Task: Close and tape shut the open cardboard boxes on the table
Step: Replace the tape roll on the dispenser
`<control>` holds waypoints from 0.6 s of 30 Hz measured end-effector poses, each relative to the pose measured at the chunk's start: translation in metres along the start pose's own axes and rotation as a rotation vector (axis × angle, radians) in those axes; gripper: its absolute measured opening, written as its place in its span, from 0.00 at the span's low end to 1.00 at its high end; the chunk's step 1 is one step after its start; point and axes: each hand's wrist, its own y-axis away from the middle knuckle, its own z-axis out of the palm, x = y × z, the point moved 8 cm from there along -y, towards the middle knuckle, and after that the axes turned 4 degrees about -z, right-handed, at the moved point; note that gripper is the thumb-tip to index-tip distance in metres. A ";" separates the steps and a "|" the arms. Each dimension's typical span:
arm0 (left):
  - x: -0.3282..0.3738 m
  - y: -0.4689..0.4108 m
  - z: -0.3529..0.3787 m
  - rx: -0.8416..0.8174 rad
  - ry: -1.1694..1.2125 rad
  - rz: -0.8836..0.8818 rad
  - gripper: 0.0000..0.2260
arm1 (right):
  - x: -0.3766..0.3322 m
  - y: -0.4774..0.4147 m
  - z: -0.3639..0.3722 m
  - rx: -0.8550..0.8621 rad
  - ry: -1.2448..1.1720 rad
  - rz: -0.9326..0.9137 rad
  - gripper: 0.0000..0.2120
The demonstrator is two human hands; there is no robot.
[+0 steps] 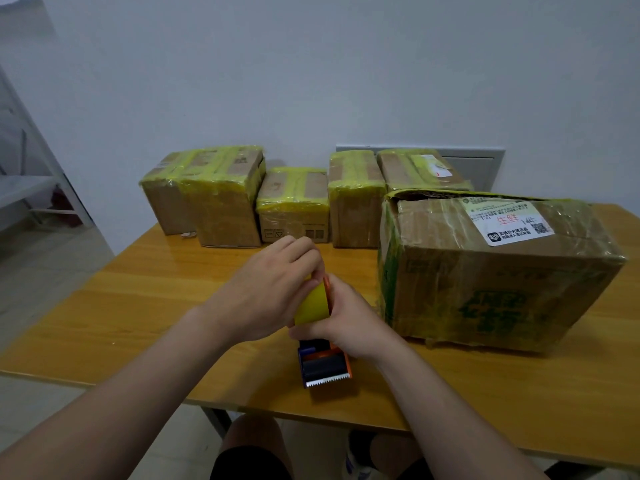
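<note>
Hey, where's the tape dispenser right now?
Head view, centre: the tape dispenser is over the table, gripped by left hand and right hand, left of the large box.

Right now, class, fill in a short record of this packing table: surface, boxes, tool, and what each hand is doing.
Surface: wooden table
Back row: smaller boxes bound in yellow tape, by the wall
Right side: large box, taped, white label on top
Tool: orange tape dispenser carrying a yellow tape roll, toothed blade toward the person
Left: left hand curls over the roll
Right: right hand holds the dispenser
</note>
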 end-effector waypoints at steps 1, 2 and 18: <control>-0.001 0.001 -0.001 -0.002 0.010 -0.010 0.10 | 0.000 0.000 0.000 0.001 -0.015 0.002 0.32; -0.002 0.002 -0.001 -0.002 0.023 -0.021 0.10 | 0.001 0.000 -0.001 0.001 -0.031 0.002 0.32; -0.043 -0.007 -0.009 0.117 0.548 -0.404 0.04 | -0.006 0.005 -0.002 -0.014 0.042 -0.064 0.29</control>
